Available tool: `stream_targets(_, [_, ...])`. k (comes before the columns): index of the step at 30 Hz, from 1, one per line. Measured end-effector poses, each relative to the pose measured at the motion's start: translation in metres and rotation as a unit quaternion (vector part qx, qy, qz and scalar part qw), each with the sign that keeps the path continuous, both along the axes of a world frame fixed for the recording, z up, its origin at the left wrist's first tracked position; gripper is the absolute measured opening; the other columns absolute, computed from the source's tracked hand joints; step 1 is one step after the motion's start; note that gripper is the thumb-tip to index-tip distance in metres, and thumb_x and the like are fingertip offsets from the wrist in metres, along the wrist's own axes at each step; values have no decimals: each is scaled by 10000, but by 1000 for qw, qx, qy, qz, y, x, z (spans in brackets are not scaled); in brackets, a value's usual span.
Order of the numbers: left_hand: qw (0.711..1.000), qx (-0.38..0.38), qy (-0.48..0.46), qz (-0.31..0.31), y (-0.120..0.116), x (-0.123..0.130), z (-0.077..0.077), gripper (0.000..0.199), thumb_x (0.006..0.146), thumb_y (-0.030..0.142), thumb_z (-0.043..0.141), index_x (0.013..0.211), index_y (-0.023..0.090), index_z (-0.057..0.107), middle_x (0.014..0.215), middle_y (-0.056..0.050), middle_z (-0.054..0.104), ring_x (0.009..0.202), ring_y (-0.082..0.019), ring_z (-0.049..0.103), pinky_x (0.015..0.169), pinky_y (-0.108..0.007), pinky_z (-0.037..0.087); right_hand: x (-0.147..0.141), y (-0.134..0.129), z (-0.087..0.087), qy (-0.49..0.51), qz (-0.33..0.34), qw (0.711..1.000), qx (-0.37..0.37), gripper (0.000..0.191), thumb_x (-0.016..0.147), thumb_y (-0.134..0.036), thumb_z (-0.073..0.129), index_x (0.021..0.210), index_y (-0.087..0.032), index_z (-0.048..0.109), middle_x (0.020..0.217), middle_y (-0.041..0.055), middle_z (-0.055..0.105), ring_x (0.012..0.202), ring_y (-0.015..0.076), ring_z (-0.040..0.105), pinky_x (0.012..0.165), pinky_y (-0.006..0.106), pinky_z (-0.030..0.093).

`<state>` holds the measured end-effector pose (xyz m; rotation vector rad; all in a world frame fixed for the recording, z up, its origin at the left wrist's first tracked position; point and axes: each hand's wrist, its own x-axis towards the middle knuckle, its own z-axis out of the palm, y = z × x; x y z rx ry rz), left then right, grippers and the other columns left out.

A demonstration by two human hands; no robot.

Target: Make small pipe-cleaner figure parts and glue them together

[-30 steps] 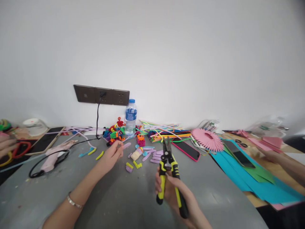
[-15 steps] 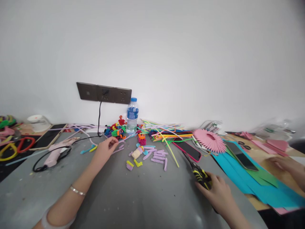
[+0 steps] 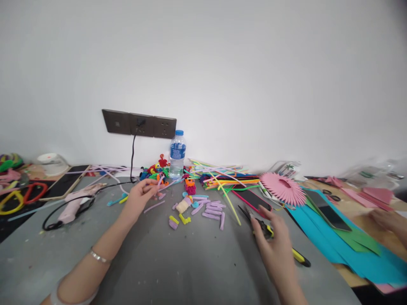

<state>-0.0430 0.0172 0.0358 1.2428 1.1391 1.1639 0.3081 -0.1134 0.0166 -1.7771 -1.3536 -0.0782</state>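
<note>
My left hand (image 3: 142, 195) pinches a short lilac pipe cleaner (image 3: 160, 181) between thumb and fingertips, its end sticking up. Below the fingers another lilac piece (image 3: 154, 206) lies on the grey table. My right hand (image 3: 275, 243) is open, fingers apart, above a pliers-like tool (image 3: 299, 256) with black and yellow handles; its middle is hidden by the hand and its dark jaws point toward the phone. Between my hands lie a small cream and lilac fuzzy figure (image 3: 182, 206), several cut lilac pieces (image 3: 213, 209) and yellow bits (image 3: 185, 219).
A water bottle (image 3: 177, 154) stands by the wall beside colourful fuzzy figures (image 3: 155, 173). Pipe cleaners (image 3: 229, 181) are piled behind. A pink-edged phone (image 3: 252, 201), pink paper fan (image 3: 282, 188) and blue sheets (image 3: 330, 241) lie right, near another person's hand (image 3: 388, 222). A corded pink glue gun (image 3: 70, 207) lies left.
My right hand has loosened its grip on the black and yellow tool and its fingers have spread. My left hand now raises a lilac pipe cleaner piece.
</note>
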Motion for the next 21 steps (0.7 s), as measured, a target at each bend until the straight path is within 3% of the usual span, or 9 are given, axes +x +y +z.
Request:
stream_targets(2, [999, -29, -42, -19, -3, 4, 0, 496, 657, 548, 768, 908, 176, 557, 951, -119, 773, 676, -180, 691, 633, -290, 525, -34, 14, 19, 142, 126, 982, -8, 444, 880, -494, 526, 1194, -187, 590, 1021, 125, 659, 946, 265, 630, 831, 402, 492])
stream_targets(5, [995, -54, -63, -62, -10, 10, -1, 450, 677, 500, 777, 879, 183, 530, 866, -79, 779, 593, -134, 657, 585, -246, 497, -87, 44, 38, 276, 326, 897, -112, 407, 905, -488, 525, 1171, -195, 621, 894, 62, 657, 773, 181, 628, 720, 308, 501])
stream_targets(9, [991, -46, -40, -122, -17, 18, 3, 427, 684, 499, 772, 812, 183, 516, 669, -16, 740, 516, -119, 621, 546, -229, 471, -145, 91, 40, 355, 464, 798, -151, 388, 817, -515, 649, 1036, -195, 643, 761, 9, 635, 686, 147, 599, 633, 263, 469])
stream_targets(13, [991, -64, -25, -116, -19, 21, 6, 453, 649, 527, 786, 778, 177, 530, 643, -15, 725, 552, -135, 640, 541, -223, 461, -169, 127, 25, 426, 499, 733, -179, 365, 731, -527, 730, 783, -190, 601, 682, -7, 613, 590, 127, 557, 574, 253, 450])
stream_targets(17, [986, -108, -37, -121, -17, 18, 3, 466, 679, 547, 759, 874, 156, 597, 819, -92, 771, 639, -150, 667, 582, -235, 477, -163, 140, 12, 451, 485, 730, -168, 345, 722, -487, 753, 765, -184, 593, 643, -31, 579, 532, 95, 491, 545, 229, 412])
stream_targets(21, [977, -130, -22, -165, -17, 16, -1, 401, 730, 510, 732, 871, 149, 632, 851, -106, 766, 667, -147, 644, 580, -227, 461, -152, 138, 9, 470, 470, 732, -151, 305, 753, -454, 740, 809, -191, 597, 598, -54, 529, 515, 88, 464, 529, 215, 387])
